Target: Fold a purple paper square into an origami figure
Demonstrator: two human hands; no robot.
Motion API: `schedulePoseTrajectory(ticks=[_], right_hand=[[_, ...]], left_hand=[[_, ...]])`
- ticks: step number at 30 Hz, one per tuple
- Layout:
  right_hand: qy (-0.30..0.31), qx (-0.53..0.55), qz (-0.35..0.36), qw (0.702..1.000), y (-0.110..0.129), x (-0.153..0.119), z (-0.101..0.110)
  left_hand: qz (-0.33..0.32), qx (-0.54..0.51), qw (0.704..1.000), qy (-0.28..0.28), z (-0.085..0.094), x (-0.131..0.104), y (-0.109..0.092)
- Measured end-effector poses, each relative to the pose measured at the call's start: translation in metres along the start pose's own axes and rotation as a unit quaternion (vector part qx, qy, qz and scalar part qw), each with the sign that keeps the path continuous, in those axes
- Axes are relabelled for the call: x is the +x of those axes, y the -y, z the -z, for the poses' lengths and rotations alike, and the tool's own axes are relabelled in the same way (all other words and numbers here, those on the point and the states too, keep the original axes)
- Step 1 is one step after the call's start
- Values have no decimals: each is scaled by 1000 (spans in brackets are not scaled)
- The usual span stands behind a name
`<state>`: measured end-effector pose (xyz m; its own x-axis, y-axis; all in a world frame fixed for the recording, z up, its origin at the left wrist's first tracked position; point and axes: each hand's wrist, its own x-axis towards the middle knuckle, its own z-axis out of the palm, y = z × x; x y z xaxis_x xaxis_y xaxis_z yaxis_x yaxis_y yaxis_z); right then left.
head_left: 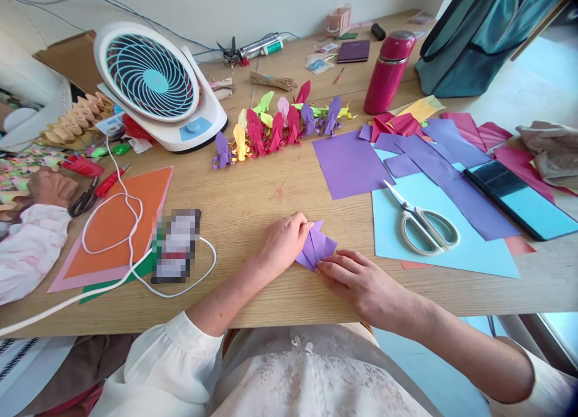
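A small piece of folded purple paper [318,246] lies on the wooden table right in front of me, with creases and pointed corners showing. My left hand [285,239] pinches its upper left edge between thumb and fingers. At its lower right edge, my right hand [361,282] presses with fingertips held together, the thumb partly hidden underneath. Beyond my hands stands a row of folded paper figures [276,131] in red, purple, yellow and green. To the right, scissors [424,224] with white handles rest on a light blue sheet [469,257], beside a flat purple sheet [352,164].
A white fan [151,82] stands at the back left. A phone [176,246] and a white cable [135,215] lie on orange paper [149,191]. Red bottle [389,73], teal bag [478,49] and a dark tablet-like device [519,200] are right. Another person's hand [53,186] rests far left.
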<state>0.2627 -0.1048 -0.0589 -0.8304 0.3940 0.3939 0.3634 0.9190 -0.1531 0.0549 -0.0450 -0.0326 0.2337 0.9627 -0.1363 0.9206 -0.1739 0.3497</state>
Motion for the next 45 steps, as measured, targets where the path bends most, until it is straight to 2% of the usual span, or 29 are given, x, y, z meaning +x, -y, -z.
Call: schedulePoseTrajectory(ticks=[6, 13, 18, 20, 23, 24, 26, 28, 29, 33, 35, 37, 41, 45], right_hand=[[5, 4, -9, 1000, 1, -1, -1], [8, 8, -8, 1000, 1, -1, -2], [4, 40, -23, 999, 1, -2, 2], [-34, 69, -66, 995, -2, 1, 11], [-147, 112, -202, 962, -15, 13, 27], [-168, 110, -228, 953, -21, 20, 32], [-145, 140, -265, 943, -35, 35, 39], [-60, 240, -266, 932, -47, 51, 41], [-27, 283, -281, 917, -52, 58, 41], [31, 362, -304, 881, -63, 76, 34], [33, 384, -310, 869, -65, 78, 28], [7, 405, -325, 855, -66, 77, 21], [-48, 456, -338, 822, -68, 73, 9], [-70, 481, -345, 803, -66, 72, 3]], left_hand=[[16, -37, 999, -11, 0, 2, -1], [-17, -94, 995, -33, -6, 4, 3], [-70, -152, 985, -38, -5, 7, 9], [-101, -185, 977, -40, -2, 7, 10], [-136, -218, 966, -24, 7, 6, 9], [-146, -226, 963, -16, 10, 6, 8], [-165, -238, 957, -10, 17, 4, 8], [-179, -244, 953, -18, 22, 3, 10], [-183, -247, 951, -25, 23, 3, 12], [-160, -313, 934, -57, 22, 2, 21], [-136, -368, 917, -70, 19, 2, 24], [-122, -403, 904, -72, 17, 1, 26], [-117, -431, 893, -49, 18, -1, 31], [-96, -458, 883, -33, 18, -1, 34]])
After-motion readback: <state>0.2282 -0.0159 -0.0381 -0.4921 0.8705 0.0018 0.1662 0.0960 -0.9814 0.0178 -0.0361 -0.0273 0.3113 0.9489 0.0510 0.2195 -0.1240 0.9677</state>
